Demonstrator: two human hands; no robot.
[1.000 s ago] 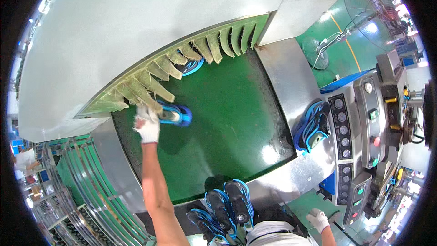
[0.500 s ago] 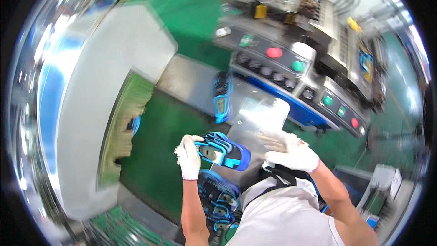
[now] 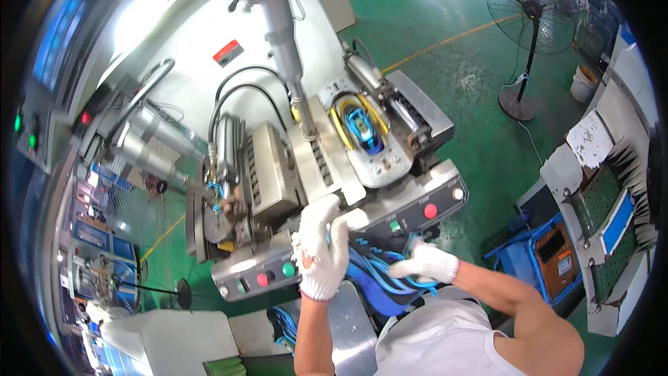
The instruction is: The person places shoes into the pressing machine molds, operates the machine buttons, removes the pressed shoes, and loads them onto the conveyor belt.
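Blue-laced shoe close before us, not seated. Our right hand at it — grip pinching or just touching, we can't tell; left hand, grip spread, seemingly empty. Beyond, second shoe already seated in yellow-edged holder of machine.

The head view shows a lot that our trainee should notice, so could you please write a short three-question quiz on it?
1. Multiple choice: what colour are the strips flanking the blue shoe seated in the machine?
A) red
B) yellow
C) white

2. True or false: the left hand and the right hand both wear white gloves.

3. Fill the gap: on the green floor at the picture's upper right stands a wire-caged ____.

Key: 1. B; 2. True; 3. fan.
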